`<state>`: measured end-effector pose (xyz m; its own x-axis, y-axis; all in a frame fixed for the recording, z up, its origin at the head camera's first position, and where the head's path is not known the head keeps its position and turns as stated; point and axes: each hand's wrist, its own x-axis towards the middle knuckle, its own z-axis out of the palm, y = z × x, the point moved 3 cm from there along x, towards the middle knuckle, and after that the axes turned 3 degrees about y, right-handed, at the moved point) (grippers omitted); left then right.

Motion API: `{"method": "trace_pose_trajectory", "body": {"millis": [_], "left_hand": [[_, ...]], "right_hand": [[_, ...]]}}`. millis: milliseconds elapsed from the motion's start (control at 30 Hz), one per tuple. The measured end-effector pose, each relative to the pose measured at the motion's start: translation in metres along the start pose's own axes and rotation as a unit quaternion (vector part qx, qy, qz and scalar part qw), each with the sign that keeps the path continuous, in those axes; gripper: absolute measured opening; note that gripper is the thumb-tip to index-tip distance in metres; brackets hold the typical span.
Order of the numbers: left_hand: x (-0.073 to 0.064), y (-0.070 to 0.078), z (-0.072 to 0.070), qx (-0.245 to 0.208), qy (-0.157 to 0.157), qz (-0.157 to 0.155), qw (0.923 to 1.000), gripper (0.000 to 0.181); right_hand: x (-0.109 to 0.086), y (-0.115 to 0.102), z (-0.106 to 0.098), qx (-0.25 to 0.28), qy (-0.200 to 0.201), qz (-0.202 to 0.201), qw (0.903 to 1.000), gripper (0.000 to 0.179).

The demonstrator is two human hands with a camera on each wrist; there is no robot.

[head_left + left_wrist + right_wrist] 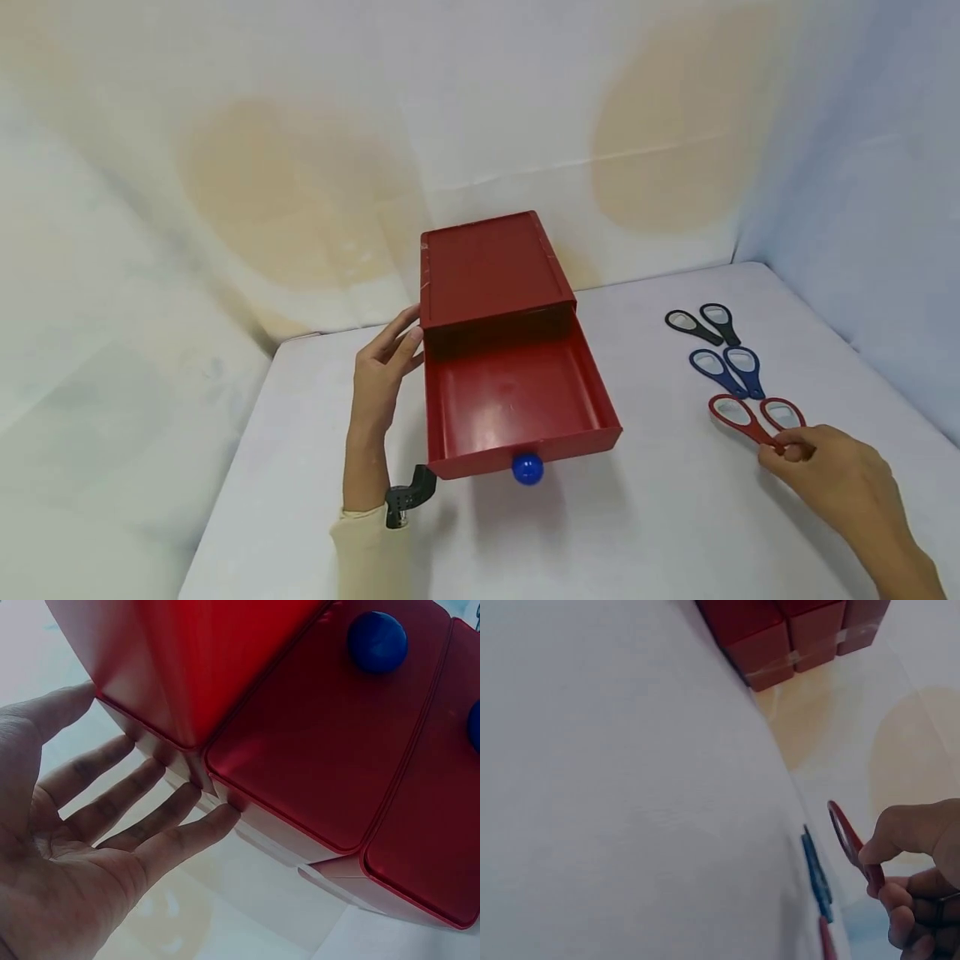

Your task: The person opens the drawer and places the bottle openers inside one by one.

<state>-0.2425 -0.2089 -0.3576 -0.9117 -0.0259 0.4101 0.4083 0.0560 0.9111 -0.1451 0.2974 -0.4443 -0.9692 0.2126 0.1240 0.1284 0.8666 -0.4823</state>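
Note:
A red drawer cabinet [487, 271] stands mid-table with its top drawer [517, 400] pulled out and nothing inside; a blue knob [527, 468] sits on the drawer front. My left hand [378, 375] is at the cabinet's left side, its spread fingertips against the red wall in the left wrist view. My right hand [843, 475] pinches the handle of a red magnifying glass [738, 412] between thumb and fingers. In the right wrist view this magnifying glass [846, 834] is raised off the table. A second red magnifying glass [782, 411] lies just behind the right hand, partly covered by it.
Two blue magnifying glasses [726, 371] and two black ones [703, 325] lie in pairs on the white table [660, 517], behind the red ones. Below the pulled-out drawer, two shut drawers [322, 735] show in the left wrist view. Pale cloth walls [495, 108] surround the table.

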Motion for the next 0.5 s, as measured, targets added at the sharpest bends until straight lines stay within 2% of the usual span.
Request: {"method": "trace_pose_trajectory", "body": {"millis": [167,333,500], "left_hand": [[0.003,-0.001,0.002,0.001,-0.005,0.005,1.0000,0.041],[0.002,-0.001,-0.001,0.002,-0.007,0.004,1.0000,0.042],[0.002,0.001,0.000,-0.002,-0.006,0.005,1.0000,0.042]], "right_hand": [[-0.001,-0.009,-0.018,0.014,0.037,-0.022,0.9990,0.027],[-0.003,-0.033,-0.034,0.037,0.072,-0.064,0.9946,0.023],[-0.004,-0.058,-0.054,0.060,0.112,-0.108,0.9860,0.016]]}}
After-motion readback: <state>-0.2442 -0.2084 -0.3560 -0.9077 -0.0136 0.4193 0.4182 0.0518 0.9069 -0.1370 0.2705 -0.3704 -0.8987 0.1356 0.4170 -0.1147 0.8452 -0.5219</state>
